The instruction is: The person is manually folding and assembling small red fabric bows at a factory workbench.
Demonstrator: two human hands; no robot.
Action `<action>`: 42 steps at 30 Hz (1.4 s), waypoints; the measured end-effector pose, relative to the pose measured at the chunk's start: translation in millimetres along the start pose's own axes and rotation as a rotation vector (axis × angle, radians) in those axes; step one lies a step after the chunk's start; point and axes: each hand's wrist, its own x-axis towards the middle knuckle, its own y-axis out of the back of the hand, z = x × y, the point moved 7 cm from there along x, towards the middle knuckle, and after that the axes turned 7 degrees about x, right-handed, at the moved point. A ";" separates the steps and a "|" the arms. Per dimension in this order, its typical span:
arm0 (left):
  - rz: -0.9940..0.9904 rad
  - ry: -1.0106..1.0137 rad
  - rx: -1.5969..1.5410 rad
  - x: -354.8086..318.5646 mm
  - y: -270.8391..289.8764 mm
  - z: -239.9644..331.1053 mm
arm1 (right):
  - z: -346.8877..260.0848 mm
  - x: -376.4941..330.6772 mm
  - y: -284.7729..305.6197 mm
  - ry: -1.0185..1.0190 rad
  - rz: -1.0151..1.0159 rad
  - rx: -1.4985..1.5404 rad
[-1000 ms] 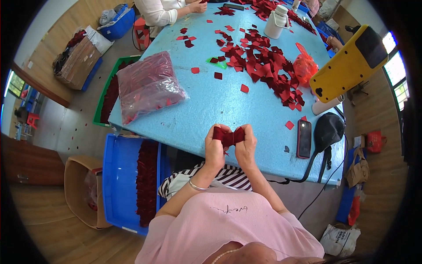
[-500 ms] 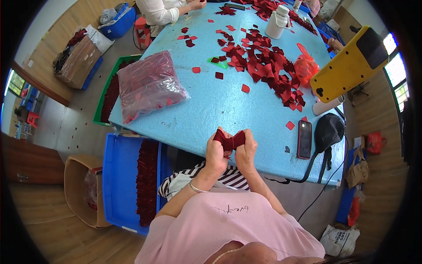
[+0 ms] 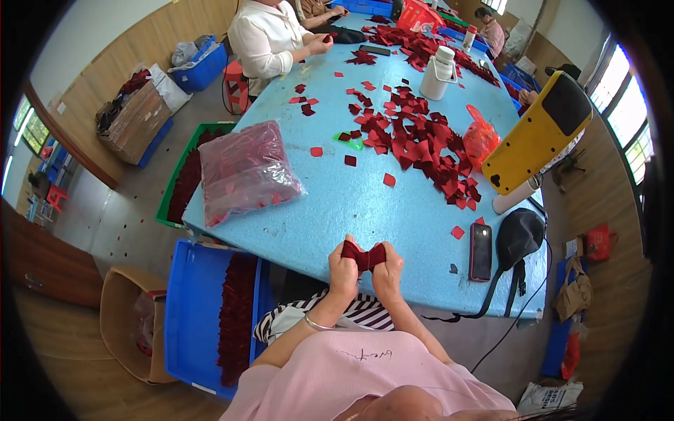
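Observation:
A dark red fabric bow (image 3: 364,257) is held between my two hands just over the near edge of the blue table (image 3: 316,210). My left hand (image 3: 342,274) pinches its left end, and my right hand (image 3: 387,272) grips the right end. The bow narrows at its middle, between my thumbs. Some of my fingers are hidden behind the fabric. Beyond my hands, loose red fabric squares (image 3: 421,144) lie in a heap, with single pieces scattered about.
A clear bag of red pieces (image 3: 246,172) lies at the table's left. To the right are a phone (image 3: 481,252), a black cap (image 3: 519,238) and a yellow device (image 3: 537,137). A blue bin (image 3: 193,316) stands at lower left. Across the table sits a person in white (image 3: 263,42).
The view has tilted up, so the far end of the table and more people show. My hands still hold the bow, its front now turned flatter toward me.

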 end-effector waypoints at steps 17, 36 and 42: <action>0.028 -0.040 0.001 7.2 -0.1 -3.8 | 14.0 5.0 -0.8 -0.062 -0.030 0.133; 0.006 0.005 -0.041 10.9 0.2 -0.4 | -0.9 8.9 -5.3 0.033 -0.018 0.019; 0.006 -0.058 0.016 14.6 0.2 -7.9 | 4.8 7.9 -3.9 -0.003 -0.050 0.055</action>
